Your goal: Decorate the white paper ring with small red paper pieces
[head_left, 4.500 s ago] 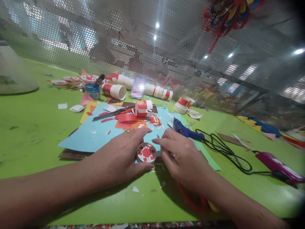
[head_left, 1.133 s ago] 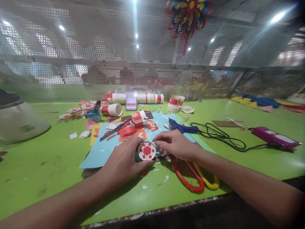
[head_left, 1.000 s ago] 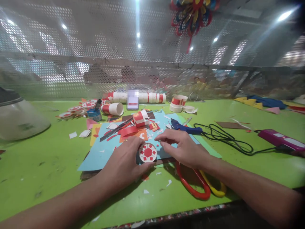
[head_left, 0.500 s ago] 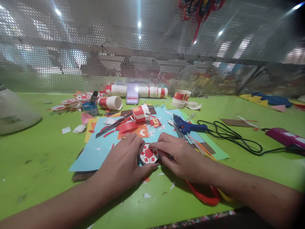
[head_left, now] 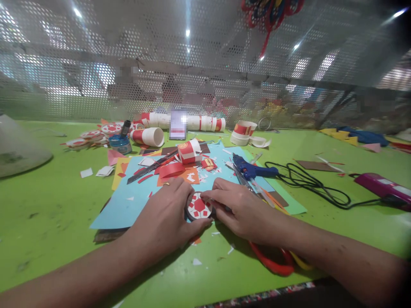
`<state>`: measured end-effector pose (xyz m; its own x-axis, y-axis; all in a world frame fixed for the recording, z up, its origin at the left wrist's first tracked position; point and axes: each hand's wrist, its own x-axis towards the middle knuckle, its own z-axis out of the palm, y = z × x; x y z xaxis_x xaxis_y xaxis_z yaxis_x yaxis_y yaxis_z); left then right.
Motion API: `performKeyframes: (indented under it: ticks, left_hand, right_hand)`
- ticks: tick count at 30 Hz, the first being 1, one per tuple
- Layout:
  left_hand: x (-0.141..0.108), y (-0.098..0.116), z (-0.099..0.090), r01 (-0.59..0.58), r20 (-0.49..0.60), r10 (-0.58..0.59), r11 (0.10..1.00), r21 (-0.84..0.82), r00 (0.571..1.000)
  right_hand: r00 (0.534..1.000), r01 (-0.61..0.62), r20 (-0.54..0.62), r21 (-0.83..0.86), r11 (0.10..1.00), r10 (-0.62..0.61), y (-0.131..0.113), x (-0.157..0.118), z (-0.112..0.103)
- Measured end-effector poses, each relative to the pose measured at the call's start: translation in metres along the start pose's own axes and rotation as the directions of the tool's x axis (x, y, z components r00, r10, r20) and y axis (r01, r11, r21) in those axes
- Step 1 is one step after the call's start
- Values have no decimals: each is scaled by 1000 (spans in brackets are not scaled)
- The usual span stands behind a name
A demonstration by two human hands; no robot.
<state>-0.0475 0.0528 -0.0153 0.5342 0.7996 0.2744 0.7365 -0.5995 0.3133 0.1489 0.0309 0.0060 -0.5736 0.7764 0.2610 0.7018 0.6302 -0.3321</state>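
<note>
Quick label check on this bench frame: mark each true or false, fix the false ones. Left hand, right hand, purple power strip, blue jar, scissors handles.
1. The left hand curls around the round disc. True.
2. The right hand holds the blue glue gun. False: its fingers are at the round disc; the blue glue gun lies beyond the hand.
3. The purple power strip lies on the right side of the table. True.
4. The blue jar lies tipped over. False: it stands upright.
5. The scissors handles are red and yellow. True.
</note>
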Motion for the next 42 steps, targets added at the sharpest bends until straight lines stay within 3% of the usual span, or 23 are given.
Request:
performKeyframes:
  ticks: [42]
  left_hand:
    - [2, 3, -4, 41, 27, -42, 999, 7, 999]
  right_hand:
    - [999, 11, 33, -36, 999, -10, 0, -2, 2]
